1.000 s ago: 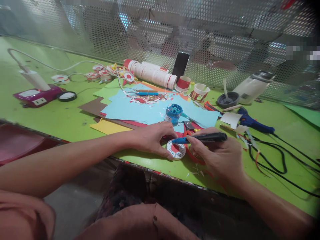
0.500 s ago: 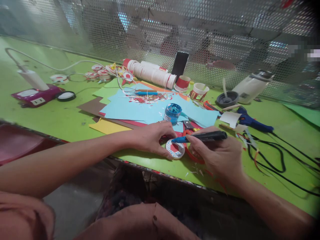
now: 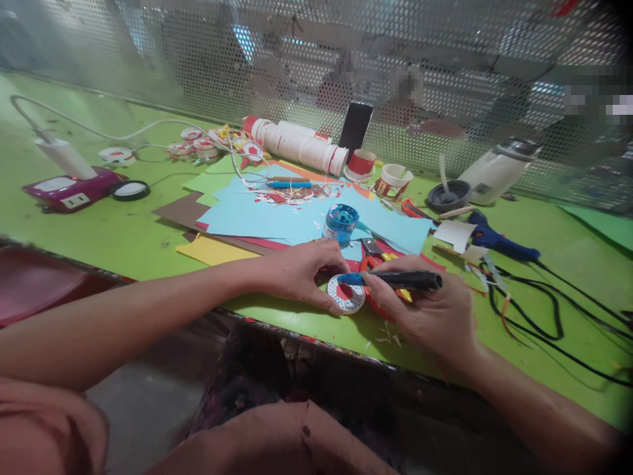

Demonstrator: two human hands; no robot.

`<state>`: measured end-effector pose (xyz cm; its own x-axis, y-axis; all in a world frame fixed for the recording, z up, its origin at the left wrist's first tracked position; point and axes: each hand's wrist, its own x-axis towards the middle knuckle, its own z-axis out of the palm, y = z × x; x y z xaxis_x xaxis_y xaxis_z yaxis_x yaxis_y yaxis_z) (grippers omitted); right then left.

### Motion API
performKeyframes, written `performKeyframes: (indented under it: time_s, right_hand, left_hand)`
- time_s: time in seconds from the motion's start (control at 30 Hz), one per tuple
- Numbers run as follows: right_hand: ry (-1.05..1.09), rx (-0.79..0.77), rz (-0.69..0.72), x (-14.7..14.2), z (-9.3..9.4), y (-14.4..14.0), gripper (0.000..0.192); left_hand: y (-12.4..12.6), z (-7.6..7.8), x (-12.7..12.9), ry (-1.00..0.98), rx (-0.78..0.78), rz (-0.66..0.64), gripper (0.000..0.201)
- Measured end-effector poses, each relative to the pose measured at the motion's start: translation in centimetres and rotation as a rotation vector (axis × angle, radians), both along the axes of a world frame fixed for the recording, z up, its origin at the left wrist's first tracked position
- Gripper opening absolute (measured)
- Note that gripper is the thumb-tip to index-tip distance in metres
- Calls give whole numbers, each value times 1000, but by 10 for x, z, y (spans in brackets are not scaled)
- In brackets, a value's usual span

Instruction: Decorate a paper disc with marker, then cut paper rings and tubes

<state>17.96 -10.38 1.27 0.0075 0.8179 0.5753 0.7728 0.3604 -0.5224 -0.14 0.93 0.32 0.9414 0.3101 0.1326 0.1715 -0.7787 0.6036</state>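
My left hand [image 3: 299, 270] pinches a small round paper disc [image 3: 346, 295], white with a red middle and blue dots round its rim, flat on the green table [image 3: 123, 234]. My right hand [image 3: 420, 310] grips a black pen-like tool [image 3: 395, 280] with a blue-stained tip that rests on the disc's upper edge. Just behind the disc stands a small pot of blue paint [image 3: 341, 223] on light blue paper sheets [image 3: 267, 214]. Orange-handled scissors [image 3: 376, 254] lie partly hidden under my right hand.
A blue glue gun [image 3: 497, 241] and black cables [image 3: 544, 310] lie to the right. Stacked paper cups [image 3: 301, 145], a phone [image 3: 357, 128], two cut cups [image 3: 380, 173] and a white bottle [image 3: 497, 173] stand at the back. A power strip [image 3: 74, 188] sits far left. Perforated metal screen behind.
My right hand and the tool have slid slightly left and lower, the tip moving along the disc's top edge. My left hand has turned the disc a little.
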Motion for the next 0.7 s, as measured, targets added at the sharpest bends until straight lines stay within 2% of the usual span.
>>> performKeyframes:
  time_s: [0.1,0.23,0.33,0.7]
  right_hand:
    - [50,10,5,1,0,-2,10]
    - [207,31,-81,4,-2,-4,12]
    - [212,19,-116,6,-3,-4,14]
    - [175,-5,-64,3,-7,0,13]
  left_hand:
    - [0,0,0,-2,4,-1,42]
    - [1,1,1,13,14,0,45]
    - [0,2,1,27,20,1,41]
    - [2,-2,1,-2,35,-4,45]
